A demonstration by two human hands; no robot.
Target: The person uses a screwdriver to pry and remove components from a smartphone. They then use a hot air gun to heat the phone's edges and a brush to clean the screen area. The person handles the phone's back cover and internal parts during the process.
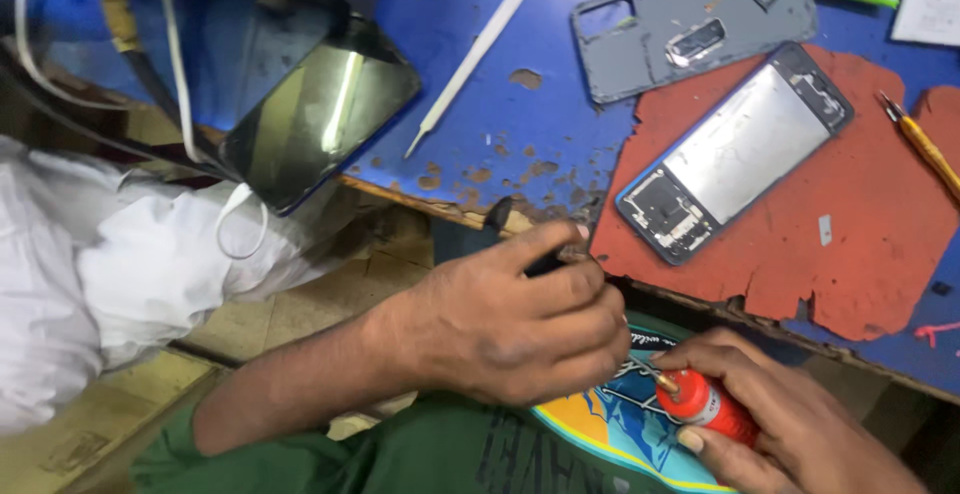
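My left hand (515,319) is closed around a thin dark tool (543,265) whose end pokes out by the forefinger, just below the bench edge. My right hand (790,419) grips a small red bottle (708,406) with a narrow brass nozzle that points toward my left hand. Both hands hover over my lap, close together, above a green shirt with a colourful print. On the bench above lies an opened phone (735,149) with its metal plate and circuit parts exposed, resting on a worn red mat (860,224).
A grey phone back cover (690,24) lies at the top, a white plastic pry stick (465,54) left of it. A dark phone screen (320,114) overhangs the blue bench's edge. A yellow-handled screwdriver (925,144) is at right. White cloth (100,264) lies at left.
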